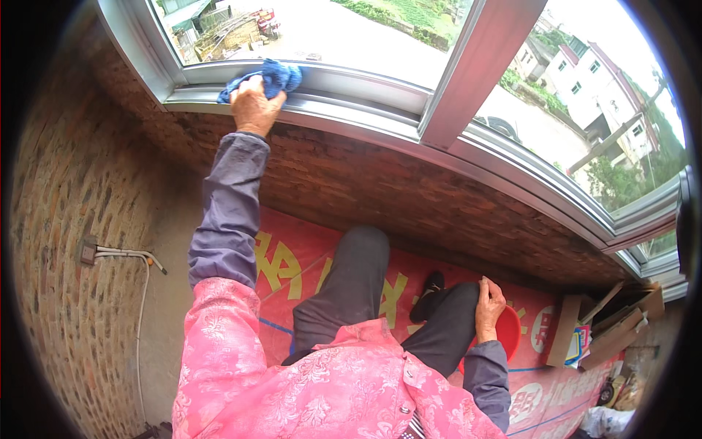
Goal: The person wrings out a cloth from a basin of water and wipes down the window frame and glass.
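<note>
My left hand [255, 107] is stretched forward with a bunched blue cloth [281, 76] in its grip, and presses it on the lower track of the metal window frame [351, 110], near the frame's left corner. Glass panes [351, 33] rise just behind the cloth. My right hand [490, 304] rests on my right knee, with fingers loosely bent; no object shows in it. Partly hidden behind that hand and forearm, a red plastic basin or bucket [511, 332] stands on the floor.
A brick wall [351, 170] runs below the window. Red printed sheeting [307, 230] covers the floor. A cardboard box [565, 329] and plastic bags [606, 422] lie at the right. Cables [126, 253] stick out from the left wall.
</note>
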Demonstrator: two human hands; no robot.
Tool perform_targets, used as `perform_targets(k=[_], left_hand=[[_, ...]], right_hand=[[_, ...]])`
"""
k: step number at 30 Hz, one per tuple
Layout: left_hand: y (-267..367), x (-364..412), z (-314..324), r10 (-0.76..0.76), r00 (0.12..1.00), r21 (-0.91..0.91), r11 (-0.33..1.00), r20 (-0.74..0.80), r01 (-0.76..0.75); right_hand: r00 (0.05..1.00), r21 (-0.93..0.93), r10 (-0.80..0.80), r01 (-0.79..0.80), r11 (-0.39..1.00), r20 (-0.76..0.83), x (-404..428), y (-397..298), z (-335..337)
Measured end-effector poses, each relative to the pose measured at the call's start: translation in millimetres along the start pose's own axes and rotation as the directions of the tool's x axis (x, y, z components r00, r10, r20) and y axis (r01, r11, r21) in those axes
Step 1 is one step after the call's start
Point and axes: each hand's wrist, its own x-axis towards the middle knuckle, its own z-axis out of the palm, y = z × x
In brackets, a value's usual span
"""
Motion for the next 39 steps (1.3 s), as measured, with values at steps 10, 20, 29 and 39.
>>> perform_targets(k=[10, 20, 29, 39], left_hand=[[-141.7, 46.1, -8.0, -0.060, 0.998, 0.307, 0.949, -0.035, 0.068], [-249.9, 88.2, -18.8, -0.182, 0.983, 0.366, 0.916, 0.009, 0.166], [-273.8, 115.7, -25.1, -0.455, 0.869, 0.465, 0.823, 0.196, 0.326], [-220.5, 96.7, -8.1, -0.403, 0.888, 0.469, 0.842, 0.222, 0.266]], right_hand=[[1.000, 0.001, 0.013, -0.013, 1.000, 0.016, 3.1, -10.4, 4.7], [0.999, 0.008, 0.023, -0.023, 1.000, 0.031, 9.0, -14.3, 9.8], [0.998, -0.020, 0.039, -0.038, 0.999, 0.050, 12.7, -12.0, 6.2], [1.000, -0.018, 0.029, -0.030, 0.999, -0.011, 4.5, -6.5, -6.5]])
